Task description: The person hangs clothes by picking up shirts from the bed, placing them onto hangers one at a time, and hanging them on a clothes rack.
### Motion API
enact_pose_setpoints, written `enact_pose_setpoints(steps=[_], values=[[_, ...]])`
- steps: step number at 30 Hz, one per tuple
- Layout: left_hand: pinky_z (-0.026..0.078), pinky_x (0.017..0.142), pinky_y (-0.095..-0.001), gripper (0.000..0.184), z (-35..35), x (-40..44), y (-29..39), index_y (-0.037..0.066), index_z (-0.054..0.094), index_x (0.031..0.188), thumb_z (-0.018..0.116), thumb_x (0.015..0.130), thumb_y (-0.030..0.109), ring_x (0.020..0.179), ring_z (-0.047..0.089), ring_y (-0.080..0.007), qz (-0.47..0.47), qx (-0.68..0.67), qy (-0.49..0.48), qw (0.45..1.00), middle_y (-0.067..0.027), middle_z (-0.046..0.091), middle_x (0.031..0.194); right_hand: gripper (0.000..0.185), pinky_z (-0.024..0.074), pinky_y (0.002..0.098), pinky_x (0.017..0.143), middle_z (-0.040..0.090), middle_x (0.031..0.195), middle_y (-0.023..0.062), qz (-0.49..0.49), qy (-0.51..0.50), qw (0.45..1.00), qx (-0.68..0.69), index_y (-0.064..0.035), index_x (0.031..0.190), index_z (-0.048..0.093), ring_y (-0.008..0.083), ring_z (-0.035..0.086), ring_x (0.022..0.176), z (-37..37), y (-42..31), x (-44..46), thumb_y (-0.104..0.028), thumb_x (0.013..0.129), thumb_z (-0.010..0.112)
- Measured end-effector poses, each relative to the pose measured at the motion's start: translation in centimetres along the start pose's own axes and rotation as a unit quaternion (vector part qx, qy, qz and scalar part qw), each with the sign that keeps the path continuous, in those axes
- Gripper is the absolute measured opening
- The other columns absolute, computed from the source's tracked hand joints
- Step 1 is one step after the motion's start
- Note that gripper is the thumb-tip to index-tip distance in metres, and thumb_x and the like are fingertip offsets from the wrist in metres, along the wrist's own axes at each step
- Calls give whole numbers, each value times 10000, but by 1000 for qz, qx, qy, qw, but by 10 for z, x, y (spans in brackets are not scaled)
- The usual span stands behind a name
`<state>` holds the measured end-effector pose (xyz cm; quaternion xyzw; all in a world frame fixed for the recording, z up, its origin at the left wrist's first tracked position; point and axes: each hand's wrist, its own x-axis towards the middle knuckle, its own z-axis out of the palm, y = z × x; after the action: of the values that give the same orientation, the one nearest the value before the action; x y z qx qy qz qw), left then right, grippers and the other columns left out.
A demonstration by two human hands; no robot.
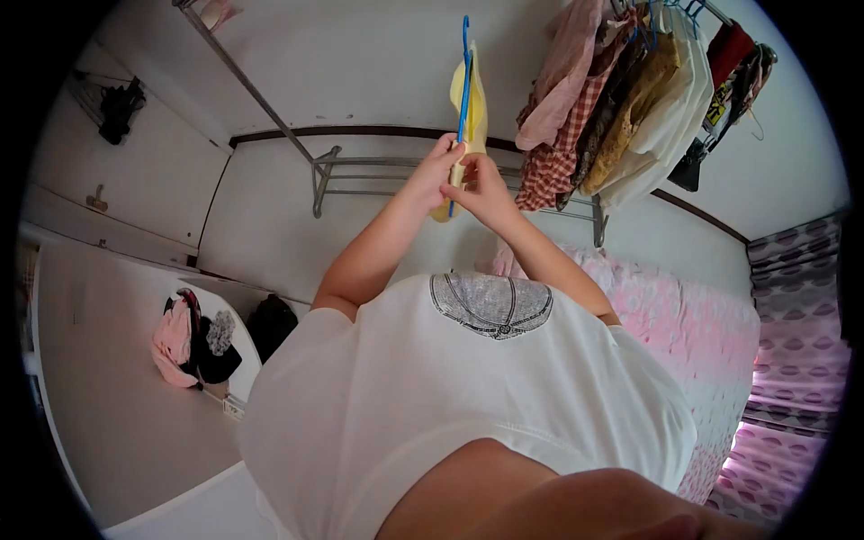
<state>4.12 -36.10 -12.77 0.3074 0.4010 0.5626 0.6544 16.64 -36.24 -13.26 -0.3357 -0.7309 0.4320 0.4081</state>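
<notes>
A blue clothes hanger (465, 90) stands edge-on in front of me, its hook pointing up. Pale yellow cloth (476, 112), perhaps a small garment, hangs on it. My left hand (439, 166) is closed around the hanger and the cloth's near edge. From the other side, my right hand (482, 187) pinches the yellow cloth just below, fingers bent and thumb reaching toward the left hand. The cloth's lower end shows beneath both hands, and part of it is hidden behind them.
A metal clothes rack (378, 164) stands ahead, with several garments (621, 108) hanging at its right. A bed with a pink floral cover (666, 315) lies to the right, near patterned curtains (796, 342). At left, pink and black items (180, 337) rest on a white surface.
</notes>
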Motion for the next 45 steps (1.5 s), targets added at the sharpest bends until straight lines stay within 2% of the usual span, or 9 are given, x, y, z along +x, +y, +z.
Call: enact_pose_setpoints(steps=[11, 16, 18, 21, 24, 25, 28, 37, 45], values=[[379, 793, -235, 173, 7, 62, -13, 76, 470, 998, 532, 843, 123, 890, 472, -102, 49, 175, -99, 978, -3, 490, 923, 193, 432, 400, 610, 548, 802, 225, 81, 76, 973, -203, -4, 911, 464, 382, 544, 722, -34, 25, 25, -169, 825, 512], [368, 828, -258, 260, -17, 86, 22, 44, 480, 1085, 502, 851, 157, 929, 470, -132, 107, 340, -61, 932, -46, 501, 958, 221, 421, 309, 596, 564, 751, 132, 96, 52, 992, -62, -8, 972, 503, 202, 545, 662, -86, 49, 37, -198, 859, 503], [358, 857, -287, 308, -43, 103, 44, 47, 472, 1076, 550, 823, 204, 916, 484, -192, 152, 441, 23, 884, -93, 515, 952, 219, 405, 261, 613, 551, 754, 73, 58, 19, 996, -67, -17, 988, 507, 122, 506, 684, -120, 50, 36, -197, 864, 504], [304, 918, -375, 390, -67, 120, 66, 78, 447, 1130, 576, 791, 220, 994, 464, -268, 428, 643, 166, 613, -124, 514, 1016, 175, 383, 206, 653, 525, 835, -15, 101, -34, 994, -36, -16, 975, 509, 62, 475, 764, -160, 52, 34, -162, 885, 475], [236, 949, -444, 447, -79, 130, 88, 110, 410, 1178, 577, 783, 239, 1072, 415, -299, 396, 687, 56, 608, -112, 499, 1097, 169, 387, 201, 656, 548, 832, -29, 117, -43, 989, 74, -16, 964, 521, 58, 488, 756, -185, 60, 35, -155, 869, 500], [322, 891, -403, 366, -82, 131, 95, 94, 468, 1131, 548, 804, 238, 1019, 469, -280, 361, 699, 15, 618, -102, 530, 1067, 166, 386, 195, 658, 547, 834, -33, 124, -54, 987, 88, -15, 965, 521, 52, 487, 758, -192, 59, 36, -149, 870, 499], [403, 776, -367, 258, -81, 136, 110, 70, 536, 1027, 503, 830, 234, 907, 522, -290, 216, 649, -78, 725, -111, 566, 966, 173, 386, 185, 670, 556, 837, -27, 129, -54, 987, 79, -13, 981, 536, 45, 490, 766, -199, 59, 45, -139, 867, 503], [423, 650, -381, 210, -77, 147, 111, 68, 564, 920, 472, 845, 242, 766, 543, -312, 296, 669, -40, 680, -109, 578, 829, 214, 411, 219, 692, 578, 877, 25, 100, -8, 987, -127, 10, 1011, 557, 89, 511, 794, -174, 42, 83, -107, 833, 550], [419, 647, -348, 185, -67, 159, 119, 61, 559, 913, 468, 850, 209, 750, 540, -304, 279, 667, -34, 690, -123, 565, 806, 196, 432, 344, 671, 571, 827, 148, -14, 33, 956, -292, -8, 941, 560, 301, 547, 758, -165, 32, 105, -159, 818, 542]])
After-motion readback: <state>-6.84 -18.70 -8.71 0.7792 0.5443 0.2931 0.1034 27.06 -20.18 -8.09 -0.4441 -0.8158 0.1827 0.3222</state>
